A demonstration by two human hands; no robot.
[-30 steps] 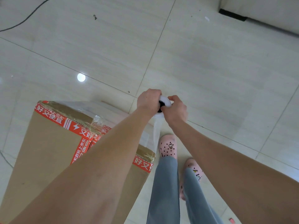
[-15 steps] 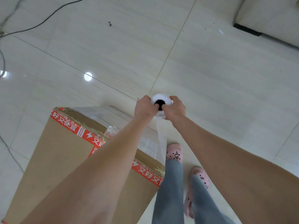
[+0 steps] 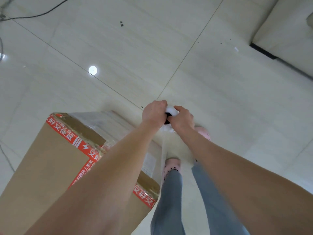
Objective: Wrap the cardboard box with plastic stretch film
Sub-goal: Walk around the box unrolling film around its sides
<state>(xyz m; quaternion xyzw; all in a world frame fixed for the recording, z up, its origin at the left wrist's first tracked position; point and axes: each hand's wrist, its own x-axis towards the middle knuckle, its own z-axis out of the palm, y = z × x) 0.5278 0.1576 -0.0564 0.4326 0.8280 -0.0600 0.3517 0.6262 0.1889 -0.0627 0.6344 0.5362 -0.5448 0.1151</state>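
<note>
A glossy, pale tiled floor [image 3: 220, 92] lay all round the cardboard box [image 3: 50, 167], its thin grout lines crossing beyond the box's far side. A black cable [image 3: 42, 14] trailed well beyond the box's far left, a round light reflection [image 3: 92, 70] shone on the tiles past its far edge, and a dark skirting strip [image 3: 262, 51] ran far off to its right. The left forearm [image 3: 110, 175] crossed above the box top and hid part of it. Just right of the box stood 2 legs in blue-grey jeans [image 3: 169, 200] and 2 pink perforated clogs [image 3: 171, 164].

The box was plain brown board, tall and square-edged, banded with red printed tape [image 3: 74, 138] over glossy brown tape; crinkled clear film [image 3: 94, 119] already covered its far face. A translucent sheet [image 3: 163, 150] hung from the roll toward the box's right side.

The white stretch film roll [image 3: 171, 110], with a dark core, sat above the floor just past the box's far right corner. The left hand [image 3: 155, 114] and right hand [image 3: 183, 118] gripped it from opposite sides, fingers curled tightly round it.
</note>
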